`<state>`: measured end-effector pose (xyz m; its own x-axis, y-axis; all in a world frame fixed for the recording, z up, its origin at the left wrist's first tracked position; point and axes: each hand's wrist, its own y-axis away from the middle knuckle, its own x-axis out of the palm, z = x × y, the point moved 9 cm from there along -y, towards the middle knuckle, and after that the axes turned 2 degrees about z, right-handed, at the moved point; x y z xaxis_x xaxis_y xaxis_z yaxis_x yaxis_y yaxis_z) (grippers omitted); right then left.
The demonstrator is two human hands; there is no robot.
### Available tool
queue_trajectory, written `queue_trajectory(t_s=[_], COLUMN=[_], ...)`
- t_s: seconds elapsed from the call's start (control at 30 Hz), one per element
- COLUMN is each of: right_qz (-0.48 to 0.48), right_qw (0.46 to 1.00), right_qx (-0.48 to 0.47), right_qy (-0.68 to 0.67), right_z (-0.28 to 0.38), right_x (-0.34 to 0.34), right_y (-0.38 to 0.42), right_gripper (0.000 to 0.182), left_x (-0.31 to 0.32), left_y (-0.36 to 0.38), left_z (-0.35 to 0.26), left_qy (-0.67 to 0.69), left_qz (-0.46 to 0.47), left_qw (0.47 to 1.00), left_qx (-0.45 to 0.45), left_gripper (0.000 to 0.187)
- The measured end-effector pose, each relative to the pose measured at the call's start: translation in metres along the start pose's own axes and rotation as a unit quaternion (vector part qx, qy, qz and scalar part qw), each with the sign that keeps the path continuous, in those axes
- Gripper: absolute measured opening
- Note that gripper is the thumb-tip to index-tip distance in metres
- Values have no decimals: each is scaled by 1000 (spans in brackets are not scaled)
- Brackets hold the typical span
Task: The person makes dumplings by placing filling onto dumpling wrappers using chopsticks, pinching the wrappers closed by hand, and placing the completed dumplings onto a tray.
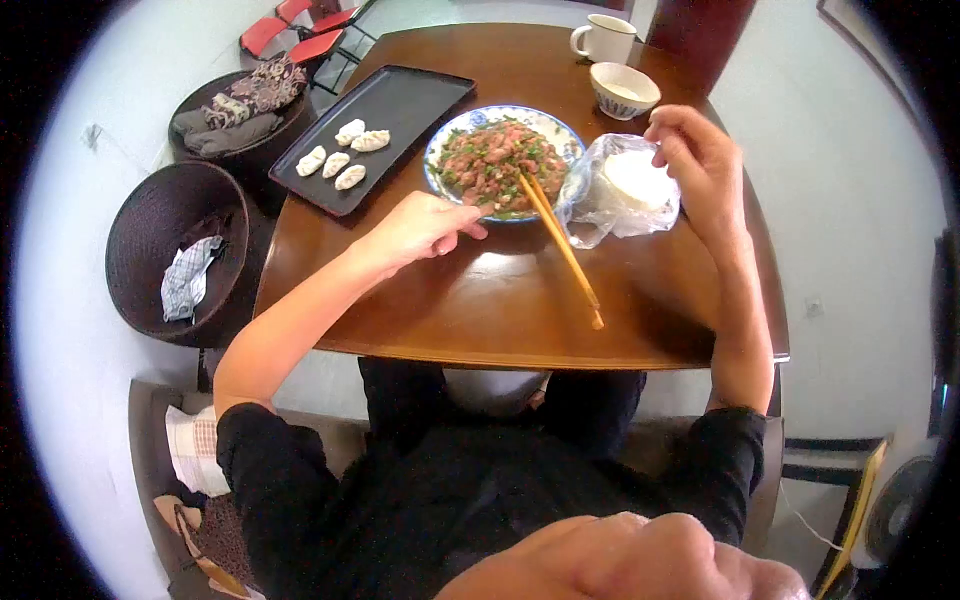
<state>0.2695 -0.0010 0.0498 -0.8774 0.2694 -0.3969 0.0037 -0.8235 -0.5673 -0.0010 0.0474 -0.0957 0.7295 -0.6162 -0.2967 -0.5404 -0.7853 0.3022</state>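
My left hand (437,224) is at the near left rim of a blue-and-white plate (432,172), index finger stretched toward the rim and the other fingers loosely bent. Chopped meat filling with green bits (495,160) is heaped on that plate. Wooden chopsticks (567,257) rest in the filling, their ends slanting toward me. Over the right side of a clear plastic bag (600,228) hovers my right hand (703,165), fingers curved, a gap between thumb and index finger. Inside the bag lies a stack of round white dough wrappers (641,180).
Several folded dumplings (349,177) sit on a black tray (400,100) at the left. A patterned bowl (625,92) and a white mug (607,40) stand at the back right of the wooden table (450,320). Dark baskets (150,240) hold cloths beside the table.
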Motion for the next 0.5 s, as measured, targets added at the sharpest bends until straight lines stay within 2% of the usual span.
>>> queue_trajectory(t_s=[0.1,0.13,0.23,0.27,0.3,0.37,0.43,0.5], right_qz=[-67,-88,-88,-78,-81,-63,-57,-48], right_qw=[998,996,995,996,995,997,997,996], right_qx=[2,-4,40,40,40,54,55,56], right_qy=[-2,34,12,31,31,-6,21,46], right_z=[-14,-15,-30,-32,-34,-40,-40,-48], right_x=[-30,-37,-46,-47,-49,-48,-47,-47], right_y=[-6,-4,0,1,2,3,2,-4], right_gripper=[18,19,21,22,22,22,22,22], left_x=[-3,-4,-19,-24,-23,-25,-25,-7], left_y=[-3,1,0,0,2,8,26,26], left_z=[5,5,9,11,6,-17,-77,-129], left_qy=[27,16,38,22,-50,-234,-361,-340], left_qz=[9,1,-29,-19,26,32,-74,-88], left_qw=[1000,1000,999,1000,998,970,915,897], left_qx=[14,-7,9,2,-9,60,166,268], left_gripper=[42,38,30,27,26,27,27,27])
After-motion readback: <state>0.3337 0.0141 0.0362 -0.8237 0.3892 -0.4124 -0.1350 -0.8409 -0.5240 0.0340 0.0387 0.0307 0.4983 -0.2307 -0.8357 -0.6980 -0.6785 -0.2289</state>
